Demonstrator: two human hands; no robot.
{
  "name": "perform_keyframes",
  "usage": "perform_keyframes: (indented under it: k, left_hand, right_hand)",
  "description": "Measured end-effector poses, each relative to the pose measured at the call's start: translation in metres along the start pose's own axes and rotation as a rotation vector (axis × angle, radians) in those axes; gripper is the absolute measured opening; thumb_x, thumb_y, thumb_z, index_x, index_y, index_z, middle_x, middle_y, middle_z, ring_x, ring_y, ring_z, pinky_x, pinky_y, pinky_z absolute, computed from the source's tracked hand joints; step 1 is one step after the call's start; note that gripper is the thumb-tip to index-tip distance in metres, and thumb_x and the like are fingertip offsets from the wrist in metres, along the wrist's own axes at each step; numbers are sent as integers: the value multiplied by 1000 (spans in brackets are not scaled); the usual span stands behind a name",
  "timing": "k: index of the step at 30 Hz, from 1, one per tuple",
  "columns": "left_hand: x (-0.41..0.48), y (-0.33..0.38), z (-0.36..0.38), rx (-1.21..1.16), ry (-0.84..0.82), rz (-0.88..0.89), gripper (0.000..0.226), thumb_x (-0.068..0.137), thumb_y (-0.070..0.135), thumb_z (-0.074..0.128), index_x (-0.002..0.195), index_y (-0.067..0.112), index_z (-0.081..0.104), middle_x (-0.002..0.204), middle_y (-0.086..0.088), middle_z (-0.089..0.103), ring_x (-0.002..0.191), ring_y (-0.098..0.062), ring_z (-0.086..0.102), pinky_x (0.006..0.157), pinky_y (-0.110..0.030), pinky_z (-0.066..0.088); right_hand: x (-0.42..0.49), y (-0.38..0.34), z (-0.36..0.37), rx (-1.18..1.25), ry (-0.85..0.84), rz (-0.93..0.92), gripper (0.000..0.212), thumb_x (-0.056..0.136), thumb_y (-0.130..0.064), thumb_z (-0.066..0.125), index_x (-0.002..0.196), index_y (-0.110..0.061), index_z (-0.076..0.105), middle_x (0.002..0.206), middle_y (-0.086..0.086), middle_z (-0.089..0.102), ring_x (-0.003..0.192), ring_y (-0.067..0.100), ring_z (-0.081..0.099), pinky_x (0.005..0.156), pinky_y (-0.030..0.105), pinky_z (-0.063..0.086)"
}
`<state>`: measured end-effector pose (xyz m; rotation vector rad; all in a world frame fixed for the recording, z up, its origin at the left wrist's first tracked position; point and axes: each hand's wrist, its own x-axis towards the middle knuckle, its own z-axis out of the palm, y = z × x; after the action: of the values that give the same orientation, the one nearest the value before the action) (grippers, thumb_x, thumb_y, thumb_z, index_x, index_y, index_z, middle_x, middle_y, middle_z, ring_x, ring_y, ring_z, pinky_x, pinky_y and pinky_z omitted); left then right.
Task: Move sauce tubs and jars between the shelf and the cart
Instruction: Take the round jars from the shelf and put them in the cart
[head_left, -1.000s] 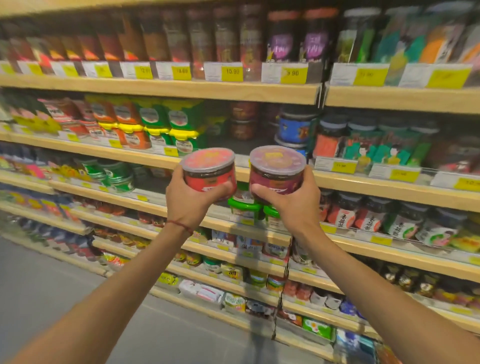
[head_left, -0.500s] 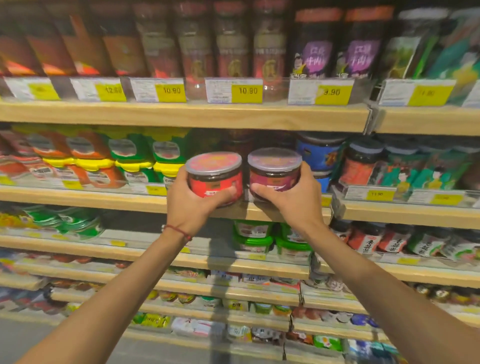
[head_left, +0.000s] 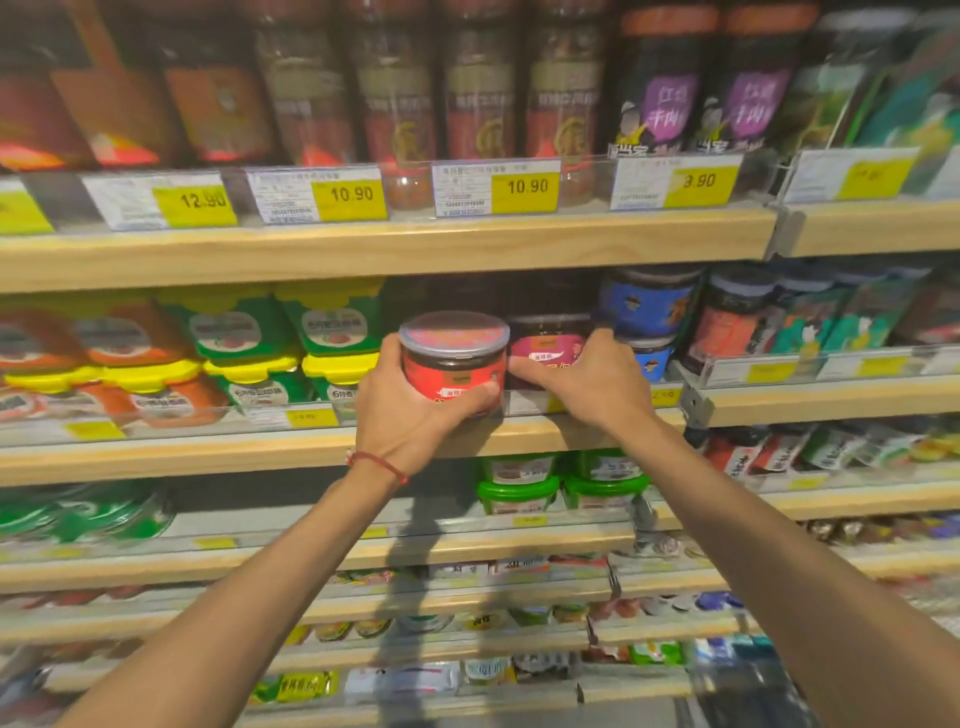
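Observation:
My left hand (head_left: 415, 410) grips a round red sauce tub (head_left: 453, 358) with a clear lid, held at the front edge of the second wooden shelf (head_left: 260, 452). Right beside it, my right hand (head_left: 587, 384) is closed around a maroon sauce tub (head_left: 548, 345) that sits deeper in the shelf gap, under the shelf above. The two tubs are side by side, nearly touching. My fingers cover the lower labels of both tubs.
Green and orange tubs with yellow lids (head_left: 332, 338) stand left of the gap, and blue-labelled jars (head_left: 649, 306) stand right of it. Tall jars (head_left: 478, 93) fill the top shelf behind yellow price tags (head_left: 524, 187). Green-lidded tubs (head_left: 519, 488) sit one shelf below.
Both hands have pushed forward to the second shelf. The maroon tub has gone into the gap, and the red tub has reached the shelf's front edge.

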<state>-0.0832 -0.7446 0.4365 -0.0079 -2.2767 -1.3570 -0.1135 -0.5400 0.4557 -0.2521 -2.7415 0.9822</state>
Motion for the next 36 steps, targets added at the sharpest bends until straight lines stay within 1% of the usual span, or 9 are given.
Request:
perform_keyframes:
  k: [6,14,17,20,23,26,28,32,36]
  left_hand:
    - [0,0,4,-9,29,-11,88,44,70,85,117,29,55,107,12,69,97,-13,67,86,-37,58]
    - [-1,4,7,-12,46,-23,87,50,64,90,120,26,55,106,13,66,96,-12,66,77,-20,51]
    - [-1,5,10,5,71,-28,84,53,59,93,120,26,55,105,13,64,97,-13,65,79,-23,53]
    - [-1,5,12,14,87,-42,82,52,57,94,118,28,54,103,13,64,98,-15,65,83,-29,54]
    - [-1,5,13,12,91,-38,81,53,57,94,116,29,53,103,14,64,97,-15,65,83,-29,54]
    - [-2,5,13,14,95,-38,82,53,57,94,118,29,53,104,13,64,98,-15,64,83,-29,53]
    - [-2,5,14,14,101,-46,84,52,57,94,119,28,54,105,12,64,99,-16,64,84,-29,53]
    - [-3,6,15,-1,126,-55,81,51,54,96,116,29,53,104,11,64,97,-16,64,86,-34,55]
    - [-4,6,18,-38,134,-56,84,49,54,97,117,28,55,108,9,66,100,-17,65,88,-38,57]
  right_hand:
    - [-3,-1,4,-39,66,-20,90,67,-85,74,111,-8,60,114,10,70,108,34,66,78,41,49]
    - [2,-5,5,-61,23,-66,70,69,-77,79,79,-14,51,78,2,63,74,25,62,56,36,40]
    - [3,-5,1,-103,21,-91,71,67,-79,79,79,-12,58,80,5,67,77,28,64,61,39,46]
    - [0,1,0,-124,39,-106,76,66,-81,78,90,-11,66,89,8,72,89,32,69,67,41,52]
    - [-2,6,0,-118,57,-79,79,70,-80,77,100,-8,65,100,12,72,99,34,68,70,40,50]
    - [-4,9,-4,-143,61,-81,75,75,-78,75,99,-9,60,98,11,69,99,35,66,70,40,48]
    - [-7,14,-6,-141,90,-110,69,79,-74,73,100,-10,60,98,9,70,99,34,67,74,41,51]
    - [-22,28,-9,-63,217,-233,46,92,-51,70,121,-16,69,112,-1,78,108,24,72,88,38,55]
    - [-33,34,-8,116,304,-419,18,94,-27,71,109,-17,74,97,-7,78,93,12,73,84,34,59]
